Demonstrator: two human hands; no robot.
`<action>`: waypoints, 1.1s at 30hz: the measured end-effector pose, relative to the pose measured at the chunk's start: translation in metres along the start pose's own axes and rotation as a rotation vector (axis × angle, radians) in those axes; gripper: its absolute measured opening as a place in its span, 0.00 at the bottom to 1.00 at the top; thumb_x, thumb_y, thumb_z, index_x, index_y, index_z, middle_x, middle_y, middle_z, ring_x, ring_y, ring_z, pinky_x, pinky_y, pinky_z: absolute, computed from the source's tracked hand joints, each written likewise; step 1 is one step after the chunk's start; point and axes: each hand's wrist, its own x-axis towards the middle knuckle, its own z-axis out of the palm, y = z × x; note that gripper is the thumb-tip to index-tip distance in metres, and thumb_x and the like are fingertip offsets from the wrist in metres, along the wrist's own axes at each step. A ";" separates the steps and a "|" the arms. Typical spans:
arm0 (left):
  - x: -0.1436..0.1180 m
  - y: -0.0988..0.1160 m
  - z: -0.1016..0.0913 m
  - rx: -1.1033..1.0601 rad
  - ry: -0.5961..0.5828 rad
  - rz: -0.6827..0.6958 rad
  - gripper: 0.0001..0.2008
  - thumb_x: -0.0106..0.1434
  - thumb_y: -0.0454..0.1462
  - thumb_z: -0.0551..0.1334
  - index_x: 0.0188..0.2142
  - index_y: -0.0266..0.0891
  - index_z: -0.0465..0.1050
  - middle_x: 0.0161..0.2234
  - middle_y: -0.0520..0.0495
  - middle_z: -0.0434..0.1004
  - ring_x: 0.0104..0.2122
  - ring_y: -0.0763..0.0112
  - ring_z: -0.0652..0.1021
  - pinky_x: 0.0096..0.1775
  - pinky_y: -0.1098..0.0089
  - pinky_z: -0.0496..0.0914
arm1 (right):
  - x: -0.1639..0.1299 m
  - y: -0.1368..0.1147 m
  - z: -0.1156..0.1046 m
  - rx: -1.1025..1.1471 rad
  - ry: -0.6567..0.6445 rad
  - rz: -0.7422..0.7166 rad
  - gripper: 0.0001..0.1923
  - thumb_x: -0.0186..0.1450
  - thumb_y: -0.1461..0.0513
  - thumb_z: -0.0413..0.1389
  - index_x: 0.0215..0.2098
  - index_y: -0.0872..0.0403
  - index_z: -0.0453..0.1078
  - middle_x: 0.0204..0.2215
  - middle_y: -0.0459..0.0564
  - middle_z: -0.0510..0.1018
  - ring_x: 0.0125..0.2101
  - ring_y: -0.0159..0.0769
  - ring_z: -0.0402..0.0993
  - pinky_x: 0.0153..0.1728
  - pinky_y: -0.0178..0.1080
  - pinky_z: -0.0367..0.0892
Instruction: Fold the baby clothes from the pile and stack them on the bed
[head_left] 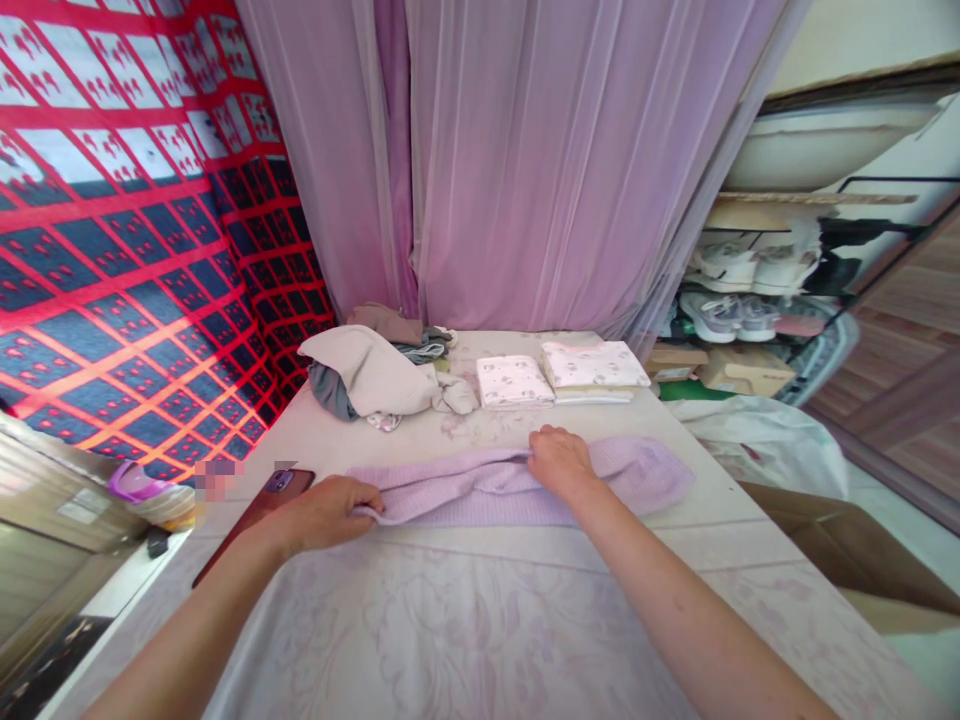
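A lilac ribbed knit garment (450,492) lies across the table in a long folded strip, its right end (652,475) rounded and bunched. My left hand (341,510) pinches the strip's left end at the near edge, thumb and fingers closed on the knit. Farther right, my right hand (559,462) is closed on the cloth's upper layer, fingers curled over the far edge. A raised fold runs between the two hands. What exact kind of garment it is, the folding hides.
Behind lie folded white printed cloths (514,382), another folded stack (596,366) and a loose clothes heap (382,370). A phone (259,515) rests beside my left forearm. Curtains (525,180) hang at the back. Right of the table (480,600) are a cardboard box (840,545) and shoe shelves (750,265).
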 end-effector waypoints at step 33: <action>0.071 -0.073 -0.010 -0.076 0.341 -0.549 0.38 0.48 0.61 0.56 0.47 0.33 0.72 0.43 0.35 0.78 0.42 0.50 0.78 0.43 0.61 0.70 | -0.078 0.133 0.065 0.385 0.573 0.631 0.26 0.63 0.57 0.44 0.55 0.61 0.65 0.52 0.62 0.71 0.53 0.48 0.66 0.55 0.46 0.60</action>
